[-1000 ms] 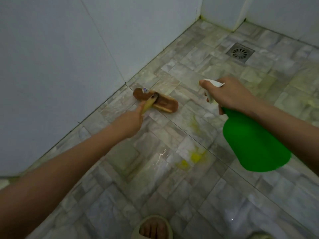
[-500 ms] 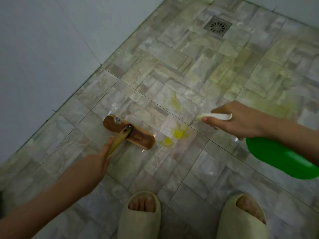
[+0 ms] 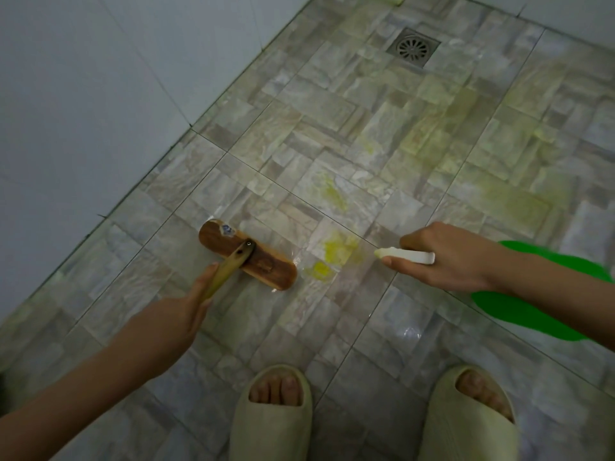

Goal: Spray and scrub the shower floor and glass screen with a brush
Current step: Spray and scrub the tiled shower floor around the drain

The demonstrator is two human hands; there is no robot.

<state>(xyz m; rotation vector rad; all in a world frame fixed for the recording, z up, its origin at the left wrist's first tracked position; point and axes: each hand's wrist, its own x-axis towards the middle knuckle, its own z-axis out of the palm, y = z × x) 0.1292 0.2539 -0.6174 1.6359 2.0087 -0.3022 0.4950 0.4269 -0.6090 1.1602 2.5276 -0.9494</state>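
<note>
You stand on the tiled shower floor in two slippers, with one drain far ahead. Your right hand has its fingers clamped on one green spray bottle, nozzle aimed at yellow splashes. Your left hand grips the handle of one wooden brush, head flat on the floor beside them; its torn label is unreadable.

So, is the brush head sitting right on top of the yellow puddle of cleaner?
No, the brush head rests on the floor tiles just beside the yellow puddle, with a strip of bare tile between them.
</note>
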